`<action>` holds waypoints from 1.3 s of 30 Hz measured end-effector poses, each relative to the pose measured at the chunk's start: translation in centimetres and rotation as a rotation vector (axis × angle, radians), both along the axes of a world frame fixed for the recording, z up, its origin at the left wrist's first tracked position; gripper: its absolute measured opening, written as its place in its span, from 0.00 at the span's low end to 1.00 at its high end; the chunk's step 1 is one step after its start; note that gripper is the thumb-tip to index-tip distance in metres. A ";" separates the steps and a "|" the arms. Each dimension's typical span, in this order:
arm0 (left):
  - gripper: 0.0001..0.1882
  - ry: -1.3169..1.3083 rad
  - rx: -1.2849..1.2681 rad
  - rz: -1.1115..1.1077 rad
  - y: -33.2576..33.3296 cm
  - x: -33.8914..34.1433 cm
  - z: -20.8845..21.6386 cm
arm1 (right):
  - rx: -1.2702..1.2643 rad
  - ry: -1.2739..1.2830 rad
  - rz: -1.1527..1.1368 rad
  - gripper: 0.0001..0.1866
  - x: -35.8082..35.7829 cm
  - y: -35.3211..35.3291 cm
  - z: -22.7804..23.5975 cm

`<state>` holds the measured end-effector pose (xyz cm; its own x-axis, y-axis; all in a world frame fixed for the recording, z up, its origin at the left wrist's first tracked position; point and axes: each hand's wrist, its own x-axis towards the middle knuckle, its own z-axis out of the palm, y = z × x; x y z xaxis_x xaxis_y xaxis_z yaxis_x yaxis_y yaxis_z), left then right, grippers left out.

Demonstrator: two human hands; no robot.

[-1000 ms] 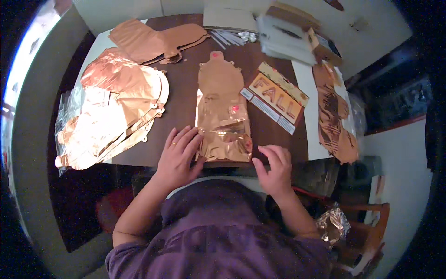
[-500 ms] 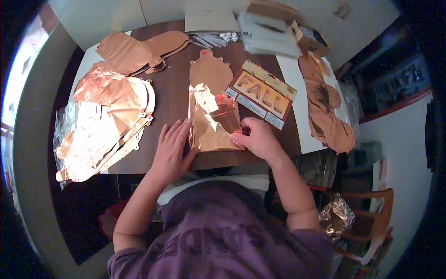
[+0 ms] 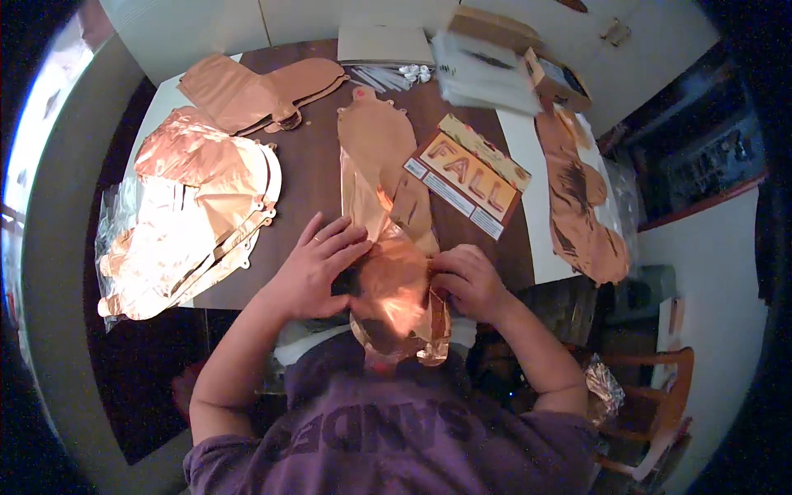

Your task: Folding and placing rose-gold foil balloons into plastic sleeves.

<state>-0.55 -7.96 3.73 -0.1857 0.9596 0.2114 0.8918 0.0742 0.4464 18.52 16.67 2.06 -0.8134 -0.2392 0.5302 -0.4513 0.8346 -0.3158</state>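
A flat copper-coloured foil balloon lies lengthwise in the middle of the dark table, its near end unfolded over the front edge and down to my shirt. Across its left edge my left hand rests with fingers stretched out and apart, thumb toward me. My right hand pinches the balloon's right edge near the table's front. Light glares off the crinkled foil between the two hands. To the right of the balloon lies a printed cardboard header card with pictures of foil letters.
Stacks of flat foil balloons lie at the left and far left. Another foil balloon lies along the right edge. White sticks, clear plastic bags and an open cardboard box stand at the back. A wooden chair is at right.
The balloon's folded near part has been opened toward me and now hangs past the table edge. My left hand has moved onto the foil; my right hand has shifted slightly nearer me.
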 end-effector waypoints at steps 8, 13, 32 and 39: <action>0.49 -0.002 -0.095 -0.103 0.1 -0.7 1.9 | -0.018 -0.138 0.018 0.18 -0.2 0.2 1.3; 0.40 -0.086 -0.036 0.023 -1.0 -1.4 0.5 | -0.237 -0.140 -0.112 0.19 -1.3 1.7 2.2; 0.45 0.265 -0.035 0.205 3.7 1.8 -1.4 | 0.183 -0.428 -0.166 0.37 -3.6 -1.9 3.1; 0.46 0.358 -0.043 0.241 3.6 2.3 -1.9 | 0.294 -0.513 -0.183 0.45 -0.3 -3.9 1.7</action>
